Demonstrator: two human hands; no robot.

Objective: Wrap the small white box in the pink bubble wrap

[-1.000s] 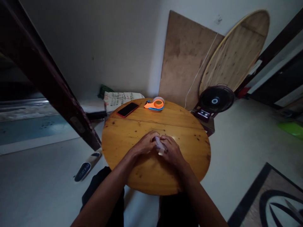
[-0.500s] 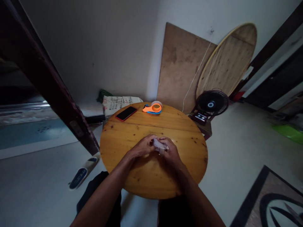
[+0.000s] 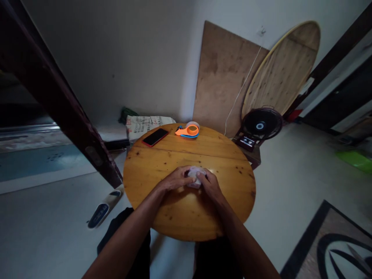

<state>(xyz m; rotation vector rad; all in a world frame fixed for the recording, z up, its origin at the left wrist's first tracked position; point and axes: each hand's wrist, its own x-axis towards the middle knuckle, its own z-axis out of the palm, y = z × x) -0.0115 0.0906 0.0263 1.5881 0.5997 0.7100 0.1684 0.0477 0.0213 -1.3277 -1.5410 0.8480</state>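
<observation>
- Round yellow-brown wooden desk [image 3: 188, 151], a seam crossing its far half.
- Flat rectangular brown board [image 3: 223, 73], leaning upright behind the desk.
- Rounded pale wooden panel [image 3: 286, 68], upright behind the desk, to its right.
- Black round-headed fan [image 3: 260, 126], just beyond the desk's far right edge.
- Left hand [image 3: 178, 178], over the desk's middle, its grip closed on one side of a small, rounded, pale lilac-white bundle [image 3: 196, 171].
- Right hand [image 3: 211, 184], also over the desk's middle, its grip closed on the bundle's other side.
- Slim red-edged, black-screened phone [image 3: 155, 137], lying on the desk's far left part.
- Orange-and-blue tape dispenser [image 3: 185, 132], on the desk near its far edge.
- That bundle, held over the desk's middle; whether it touches the wood cannot be told.
</observation>
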